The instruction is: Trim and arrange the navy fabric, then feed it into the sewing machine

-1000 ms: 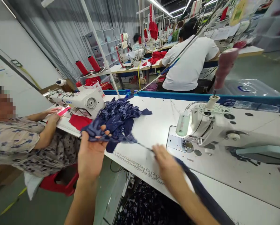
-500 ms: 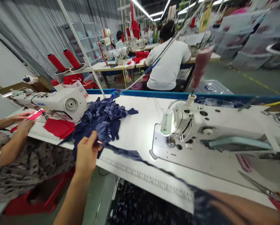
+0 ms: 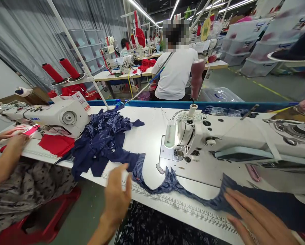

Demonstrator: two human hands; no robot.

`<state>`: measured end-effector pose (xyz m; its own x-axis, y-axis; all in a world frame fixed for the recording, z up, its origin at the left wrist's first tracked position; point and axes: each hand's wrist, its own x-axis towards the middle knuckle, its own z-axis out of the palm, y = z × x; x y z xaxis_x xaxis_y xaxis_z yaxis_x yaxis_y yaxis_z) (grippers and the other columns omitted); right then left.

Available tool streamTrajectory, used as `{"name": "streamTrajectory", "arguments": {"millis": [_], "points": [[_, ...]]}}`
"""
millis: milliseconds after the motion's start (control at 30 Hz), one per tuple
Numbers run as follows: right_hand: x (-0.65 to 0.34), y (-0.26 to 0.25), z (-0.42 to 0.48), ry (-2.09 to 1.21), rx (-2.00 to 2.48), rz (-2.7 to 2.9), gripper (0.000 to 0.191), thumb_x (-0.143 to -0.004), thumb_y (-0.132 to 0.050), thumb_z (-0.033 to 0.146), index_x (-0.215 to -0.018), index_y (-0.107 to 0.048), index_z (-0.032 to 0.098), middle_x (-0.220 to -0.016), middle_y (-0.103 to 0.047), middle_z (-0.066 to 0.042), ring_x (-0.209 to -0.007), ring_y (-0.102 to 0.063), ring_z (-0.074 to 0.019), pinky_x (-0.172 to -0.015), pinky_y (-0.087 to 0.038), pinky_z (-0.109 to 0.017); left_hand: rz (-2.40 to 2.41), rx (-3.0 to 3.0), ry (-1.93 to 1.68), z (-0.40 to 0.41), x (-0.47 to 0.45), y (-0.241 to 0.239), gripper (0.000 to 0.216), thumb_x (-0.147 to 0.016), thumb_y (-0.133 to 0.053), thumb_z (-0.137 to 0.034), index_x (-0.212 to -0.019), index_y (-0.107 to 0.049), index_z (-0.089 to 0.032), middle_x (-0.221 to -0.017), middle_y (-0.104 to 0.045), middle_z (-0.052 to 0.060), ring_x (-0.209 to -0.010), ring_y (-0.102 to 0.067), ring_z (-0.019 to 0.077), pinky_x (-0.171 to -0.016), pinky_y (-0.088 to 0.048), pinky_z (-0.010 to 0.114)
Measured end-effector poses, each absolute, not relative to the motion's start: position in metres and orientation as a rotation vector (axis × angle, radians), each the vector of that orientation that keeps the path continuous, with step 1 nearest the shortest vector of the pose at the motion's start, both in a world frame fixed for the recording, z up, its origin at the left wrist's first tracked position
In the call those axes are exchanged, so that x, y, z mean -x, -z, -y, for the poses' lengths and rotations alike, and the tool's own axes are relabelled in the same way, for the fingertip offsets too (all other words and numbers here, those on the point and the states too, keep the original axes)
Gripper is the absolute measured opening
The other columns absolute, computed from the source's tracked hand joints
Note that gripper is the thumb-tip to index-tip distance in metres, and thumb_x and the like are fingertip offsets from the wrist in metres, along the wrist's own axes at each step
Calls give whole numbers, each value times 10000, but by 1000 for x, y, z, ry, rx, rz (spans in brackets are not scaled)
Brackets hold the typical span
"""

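Nearest of all, the right hand (image 3: 259, 223) lies flat with fingers spread on a navy fabric piece (image 3: 277, 204), pressing it against the white table (image 3: 152, 143) so it stays put just in front of the sewing machine (image 3: 218, 143). From under that hand a narrow navy lace strip (image 3: 167, 185) snakes leftward across the printed ruler (image 3: 183, 206) at the table's front edge, ending to the left of the machine's needle plate. The left hand (image 3: 116, 197) hovers open and loosely curled beside the strip's far end, gripping nothing; whether it touches the cloth I cannot tell.

Further left of the machine sits one heap of navy cut pieces (image 3: 103, 136), stacked within easy reach. Beyond that is a second sewing machine (image 3: 52, 117), where another person's two hands (image 3: 13, 139) rest on red fabric (image 3: 56, 144). Two red thread cones (image 3: 60, 69) stand on a rack behind it, and one maroon cone (image 3: 197, 78) rises behind the near machine. Farthest back, a person in a white shirt (image 3: 174, 76) sits facing away.
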<state>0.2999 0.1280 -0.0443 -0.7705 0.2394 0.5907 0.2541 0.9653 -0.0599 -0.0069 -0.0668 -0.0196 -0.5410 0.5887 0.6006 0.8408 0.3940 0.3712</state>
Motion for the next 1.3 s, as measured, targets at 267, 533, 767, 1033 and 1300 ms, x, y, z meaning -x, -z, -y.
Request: {"name": "streamTrajectory", "arguments": {"millis": [267,533,767,1033,1300], "points": [[-231,39,-103,-64,337,2470,230,-992,-464,196,-1143,-634,161,-1127,-656,-86,-1041,-599,-207,-914,-455,-365,2005,2227,455,6,-64,47,755,-950,-385,-638,-1499,-312,-125,-1537,-386,100,-1477,-221,282,-1227,-90,533],[-225,63,-120,-5,424,2528,326,-977,-431,128,-1267,-580,116,-1241,-628,-103,-1146,-559,-214,-979,-425,-367,2002,2368,537,3,-58,47,770,-955,-387,-626,-1511,-266,-106,-1542,-377,92,-1496,-152,279,-1233,-19,538],[-223,60,-115,-13,440,2564,352,-970,-399,120,-1249,-612,140,-1286,-619,-77,-1157,-549,-225,-1002,-388,-392,1962,2343,455,3,-50,45,595,-975,-400,-563,-1404,-449,-153,-1522,-412,79,-1487,-174,313,-1217,17,594],[-224,67,-112,-79,518,2544,371,-970,-413,134,-1294,-592,169,-1326,-595,-77,-1191,-533,-235,-1023,-377,-430,1953,2430,384,-9,-39,38,679,-959,-388,-612,-1461,-361,-156,-1491,-452,87,-1457,-253,315,-1196,-48,631],[-223,66,-109,-125,551,2494,366,-978,-396,143,-1279,-600,185,-1308,-611,-66,-1180,-548,-235,-1037,-357,-437,1899,2417,366,-6,-37,42,712,-953,-387,-624,-1476,-347,-144,-1493,-446,113,-1467,-238,298,-1201,-6,612]]}}
